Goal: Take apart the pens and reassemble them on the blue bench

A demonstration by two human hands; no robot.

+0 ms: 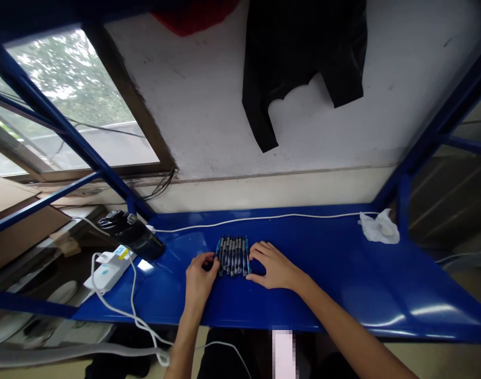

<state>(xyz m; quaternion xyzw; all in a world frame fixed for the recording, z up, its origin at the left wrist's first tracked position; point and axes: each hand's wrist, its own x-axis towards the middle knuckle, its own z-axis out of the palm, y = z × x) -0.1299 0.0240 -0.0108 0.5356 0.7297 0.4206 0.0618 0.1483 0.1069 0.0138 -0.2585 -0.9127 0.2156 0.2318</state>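
On the blue tabletop [303, 300], several dark pens [232, 255] with grey grips lie side by side in a row. Light blue parts show on the outermost pens at both ends. My left hand [200, 271] is at the row's left side, its thumb and bent forefinger against or very close to the end pen; its other fingers are partly hidden. At the right side, my right hand [272, 266] curves around the edge, thumb low and fingers higher, with a gap between them. Its tips touch or nearly touch the end pen.
A black bottle [131, 234] stands at the left, beside a white power strip [108, 271] with looping white cables. Another white cable [224, 225] runs along the back edge to crumpled white tissue [379, 227]. Blue frame posts [404, 200] flank the table. Dark clothing [303, 58] hangs above.
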